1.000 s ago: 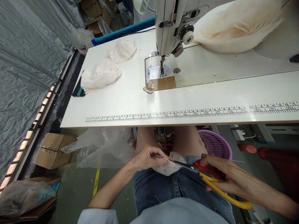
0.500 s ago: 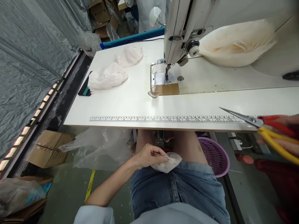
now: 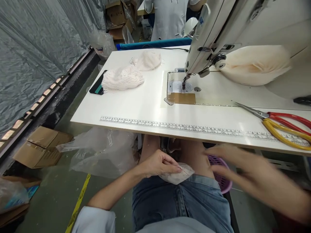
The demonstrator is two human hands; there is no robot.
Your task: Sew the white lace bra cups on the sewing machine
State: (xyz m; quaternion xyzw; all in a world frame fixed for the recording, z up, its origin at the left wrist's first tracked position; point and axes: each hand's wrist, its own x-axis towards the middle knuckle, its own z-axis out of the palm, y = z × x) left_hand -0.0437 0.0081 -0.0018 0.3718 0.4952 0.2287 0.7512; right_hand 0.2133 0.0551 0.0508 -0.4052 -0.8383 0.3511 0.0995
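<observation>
Over my lap, my left hand [image 3: 164, 165] pinches a small piece of pale, sheer fabric [image 3: 178, 176] between thumb and fingers. My right hand [image 3: 233, 165] is smeared by motion below the table's front edge, to the right of the fabric and apart from it; its thumb and fingers are spread with nothing between them. Scissors [image 3: 269, 118] with one red and one yellow handle lie on the table at the right, blades pointing left. The sewing machine [image 3: 201, 55] stands beyond my hands, its needle area over the metal plate.
White lace fabric [image 3: 122, 77] and a sheer piece [image 3: 149, 60] lie on the table's left part. Cream cloth [image 3: 255, 64] sits under the machine arm. A printed ruler [image 3: 170, 125] runs along the front edge. A purple basket [image 3: 224, 181] stands below. Another person [image 3: 168, 19] is behind the table.
My right hand has let go of the scissors, which now lie on the table, and has moved left toward my lap. My left hand still holds the fabric. The view has shifted.
</observation>
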